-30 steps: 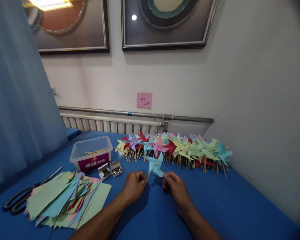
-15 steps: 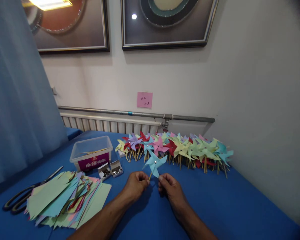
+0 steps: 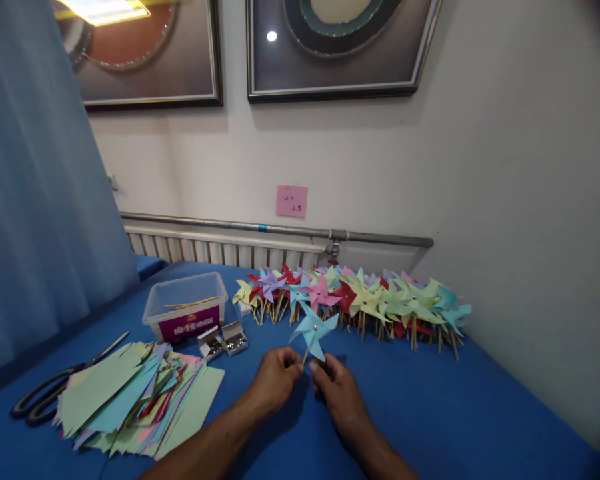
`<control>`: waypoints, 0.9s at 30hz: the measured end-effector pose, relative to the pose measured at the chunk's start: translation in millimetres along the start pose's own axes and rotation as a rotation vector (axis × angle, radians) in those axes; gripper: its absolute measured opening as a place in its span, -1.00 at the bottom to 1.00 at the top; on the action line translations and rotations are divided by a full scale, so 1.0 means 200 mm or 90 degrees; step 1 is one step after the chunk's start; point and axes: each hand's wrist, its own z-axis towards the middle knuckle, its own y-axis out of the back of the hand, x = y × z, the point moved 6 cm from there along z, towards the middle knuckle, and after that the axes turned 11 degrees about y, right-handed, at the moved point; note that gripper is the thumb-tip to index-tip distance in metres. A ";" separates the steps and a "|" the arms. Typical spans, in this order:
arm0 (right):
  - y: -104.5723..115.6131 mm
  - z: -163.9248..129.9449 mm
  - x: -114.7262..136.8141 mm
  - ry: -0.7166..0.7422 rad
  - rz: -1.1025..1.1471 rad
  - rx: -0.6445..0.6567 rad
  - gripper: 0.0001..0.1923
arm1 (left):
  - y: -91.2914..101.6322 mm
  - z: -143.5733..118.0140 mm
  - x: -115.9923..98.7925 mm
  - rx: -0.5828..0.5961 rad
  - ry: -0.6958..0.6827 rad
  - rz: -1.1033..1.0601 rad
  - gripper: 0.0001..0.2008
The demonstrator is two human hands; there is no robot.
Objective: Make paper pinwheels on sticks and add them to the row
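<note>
A light-blue paper pinwheel (image 3: 314, 328) stands upright on a thin stick, a shiny pin at its centre. My left hand (image 3: 279, 377) pinches the stick between thumb and fingers, below the blades. Close on its right, my right hand (image 3: 337, 387) has thumb and fingers closed at the tip of the lowest blade; the exact contact is partly hidden by the fingers. Behind my hands stands a dense row of finished pinwheels (image 3: 365, 300) in red, pink, yellow, green, purple and blue.
Left of my hands lie two small open boxes of metal pins (image 3: 236, 341), a clear plastic tub (image 3: 153, 305) with thin sticks, a pile of coloured paper sheets (image 3: 100, 387) and scissors (image 3: 55, 387). A radiator (image 3: 215, 252) and pipe run along the wall behind the blue-covered table (image 3: 455, 427).
My right thumb has shifted left and down, closer to the stick. The view has shifted slightly; the pinwheel stays in my left hand.
</note>
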 end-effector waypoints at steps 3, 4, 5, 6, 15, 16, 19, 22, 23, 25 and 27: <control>0.00 0.00 -0.01 0.010 -0.001 -0.013 -0.66 | -0.04 -0.02 0.02 0.013 0.007 0.006 -0.92; 0.00 0.00 -0.01 0.010 0.003 -0.018 -0.67 | -0.05 -0.02 0.02 0.011 0.007 0.009 -0.91; 0.00 0.01 -0.01 0.008 0.008 -0.023 -0.67 | -0.05 -0.02 0.02 0.011 0.007 0.011 -0.91; 0.00 0.01 -0.01 0.005 0.012 -0.028 -0.68 | -0.06 -0.02 0.02 0.012 0.006 0.012 -0.90; 0.00 0.01 0.00 -0.024 -0.013 -0.064 -0.69 | -0.06 -0.01 0.03 0.005 -0.010 0.019 -0.86; 0.00 0.01 0.01 -0.026 -0.019 -0.068 -0.69 | -0.05 -0.01 0.03 -0.003 -0.011 0.022 -0.86; -0.01 0.01 0.02 -0.028 -0.028 -0.083 -0.68 | -0.05 -0.01 0.03 -0.017 -0.019 0.026 -0.86; -0.01 0.00 0.03 -0.018 -0.039 -0.103 -0.67 | -0.05 -0.01 0.03 -0.021 -0.030 0.036 -0.86; 0.00 0.01 0.03 -0.013 -0.045 -0.107 -0.67 | -0.06 -0.01 0.03 -0.025 -0.035 0.040 -0.86; 0.00 0.01 0.03 -0.005 -0.058 -0.110 -0.67 | -0.06 -0.01 0.02 -0.039 -0.044 0.046 -0.88; 0.00 0.01 0.02 0.000 -0.071 -0.104 -0.68 | -0.06 -0.02 0.02 -0.049 -0.052 0.055 -0.89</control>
